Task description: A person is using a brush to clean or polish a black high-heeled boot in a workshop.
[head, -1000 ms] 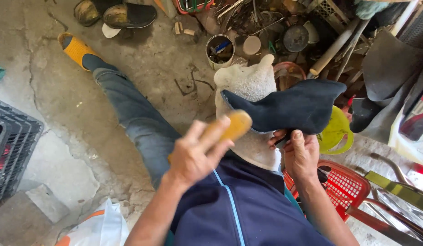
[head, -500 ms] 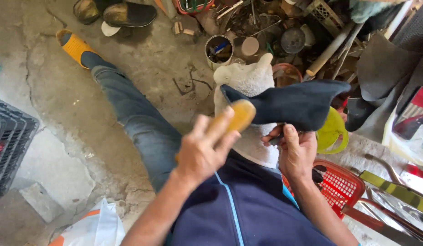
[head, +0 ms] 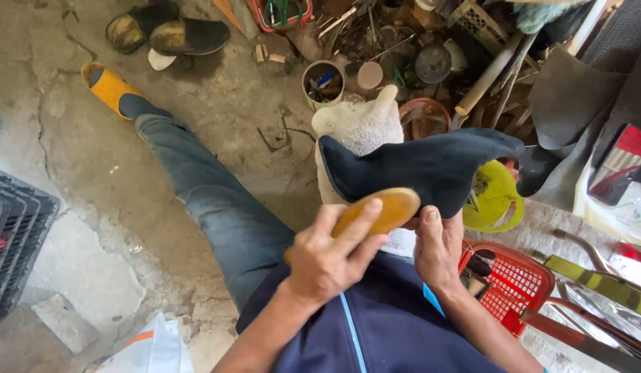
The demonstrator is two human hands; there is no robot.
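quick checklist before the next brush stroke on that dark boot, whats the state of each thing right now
1. Left hand gripping the wooden brush: ok, fingers wrap its back.
2. Right hand supporting the dark suede boot from beneath: ok.
3. Brush meeting the boot: ok, it sits against the lower edge.
4. Boot lifted off the white cloth: ok, the cloth lies behind it.
5. Bristle condition: cannot tell, bristles face away.
6. Red basket out of the hands' way: ok, it stands beside the right forearm.
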